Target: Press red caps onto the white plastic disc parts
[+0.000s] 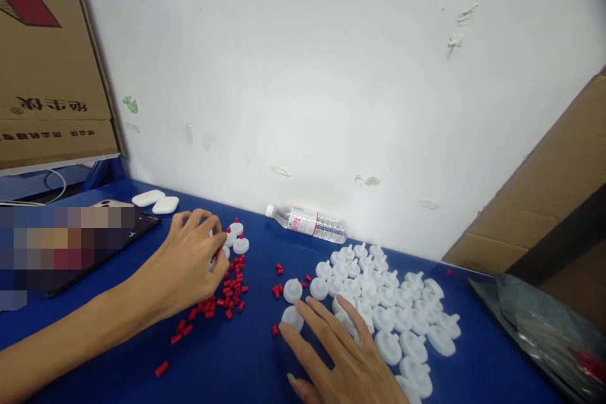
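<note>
You have few red-capped discs point(241, 246) at left, many bare discs point(388, 348) at right; left hand point(193, 264) curled, hold unclear; right hand point(338, 353) spread.

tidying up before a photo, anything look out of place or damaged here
The bottle lies on its side by the wall rather than standing. One small red piece sits apart, beyond the white pieces. The wall bears torn scraps.

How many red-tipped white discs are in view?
3 visible, beside the left hand: back disc, left disc, front-right disc. The hand may hide more.
</note>
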`<state>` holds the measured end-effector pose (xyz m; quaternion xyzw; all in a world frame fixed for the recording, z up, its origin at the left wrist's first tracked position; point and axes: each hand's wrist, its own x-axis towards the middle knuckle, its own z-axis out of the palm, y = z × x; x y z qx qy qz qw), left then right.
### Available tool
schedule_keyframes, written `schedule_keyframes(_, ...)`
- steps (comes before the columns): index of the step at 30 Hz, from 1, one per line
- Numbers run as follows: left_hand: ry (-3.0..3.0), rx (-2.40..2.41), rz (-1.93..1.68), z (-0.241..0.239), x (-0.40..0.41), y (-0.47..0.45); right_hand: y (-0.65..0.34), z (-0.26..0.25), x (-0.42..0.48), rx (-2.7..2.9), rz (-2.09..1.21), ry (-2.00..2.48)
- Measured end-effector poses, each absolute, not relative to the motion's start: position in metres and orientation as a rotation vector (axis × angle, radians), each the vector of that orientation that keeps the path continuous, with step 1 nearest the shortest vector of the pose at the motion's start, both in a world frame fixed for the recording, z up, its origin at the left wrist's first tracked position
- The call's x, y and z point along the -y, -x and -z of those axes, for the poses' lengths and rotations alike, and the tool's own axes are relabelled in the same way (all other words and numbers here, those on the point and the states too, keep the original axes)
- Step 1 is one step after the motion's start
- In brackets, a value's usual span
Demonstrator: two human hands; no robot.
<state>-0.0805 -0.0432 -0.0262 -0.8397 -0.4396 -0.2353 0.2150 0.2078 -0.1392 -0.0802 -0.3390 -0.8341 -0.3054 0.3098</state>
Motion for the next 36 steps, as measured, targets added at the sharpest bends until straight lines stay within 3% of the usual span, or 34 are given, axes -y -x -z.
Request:
schedule_keyframes(10,2.304,1.223,0.526,0.033,0.042,0.085,-0.207,0.077,0.143,2.135,0.741,0.914)
schedule_keyframes(36,2.547,1.119,0.599,0.066,0.017,0.096,-0.218,0.099,0.143,2.253,0.713,0.915)
